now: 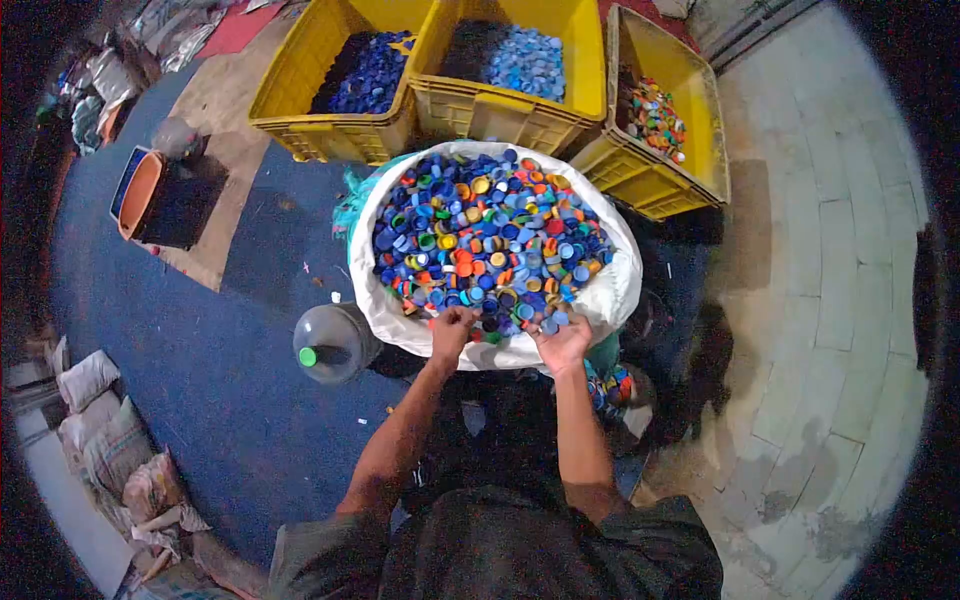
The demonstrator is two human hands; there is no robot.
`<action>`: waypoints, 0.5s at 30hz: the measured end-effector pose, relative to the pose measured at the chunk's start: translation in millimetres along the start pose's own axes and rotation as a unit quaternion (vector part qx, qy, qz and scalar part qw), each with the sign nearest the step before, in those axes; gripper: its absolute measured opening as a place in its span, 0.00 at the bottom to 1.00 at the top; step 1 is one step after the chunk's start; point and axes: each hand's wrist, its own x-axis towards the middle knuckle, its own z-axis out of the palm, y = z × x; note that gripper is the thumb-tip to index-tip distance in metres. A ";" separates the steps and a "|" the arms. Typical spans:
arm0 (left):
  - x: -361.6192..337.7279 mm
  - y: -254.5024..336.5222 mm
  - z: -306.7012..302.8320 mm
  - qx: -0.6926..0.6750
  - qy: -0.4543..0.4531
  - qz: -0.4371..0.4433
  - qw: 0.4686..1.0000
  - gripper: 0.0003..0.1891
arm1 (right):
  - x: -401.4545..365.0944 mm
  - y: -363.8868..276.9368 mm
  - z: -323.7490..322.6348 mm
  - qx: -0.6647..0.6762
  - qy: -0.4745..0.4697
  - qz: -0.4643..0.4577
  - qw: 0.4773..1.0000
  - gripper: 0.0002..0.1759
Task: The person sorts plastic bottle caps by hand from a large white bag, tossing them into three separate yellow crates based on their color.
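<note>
At near rim of white sack [620, 300], just over mixed bottle caps [490, 240]: held blue caps [549, 325] in right hand [567, 348], fingers curled loosely. Brought left hand's [452, 336] fingers narrow; could not tell if holding cap. Needed low palms, light touch, against spills.

Lighting: moderate and uneven, brightest on the white sack rim [625, 290] and the pale paving [840, 330], with dark shadows inside the yellow bins [285, 85] and soft ones beside them; the source lay outside the view. Picture quality: a round wide-angle view with black corners, the paving lines bowed toward the edges, grain over the blue floor [250, 400], and fine detail in the heaped caps [480, 240] slightly smeared.
</note>
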 end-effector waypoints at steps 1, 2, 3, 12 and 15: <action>10.3 -5.6 9.1 0.044 -0.002 0.055 0.998 0.08 | -4.4 -4.5 -6.7 -0.009 0.007 -0.004 1.000 0.15; 22.9 -13.9 19.3 0.086 -0.004 0.110 0.990 0.08 | -8.4 -9.4 -14.2 -0.019 0.014 -0.008 1.000 0.15; 27.8 -11.1 31.3 0.128 -0.007 0.164 0.978 0.08 | -13.1 -14.2 -21.5 -0.029 0.023 -0.013 0.999 0.15; 67.5 -0.3 81.0 0.443 -0.005 0.336 0.831 0.12 | -47.7 -45.0 -62.0 -0.048 0.043 -0.019 0.998 0.14; 60.9 7.6 89.8 0.490 0.001 0.303 0.818 0.13 | -49.1 -52.1 -65.1 -0.048 0.035 -0.009 0.998 0.13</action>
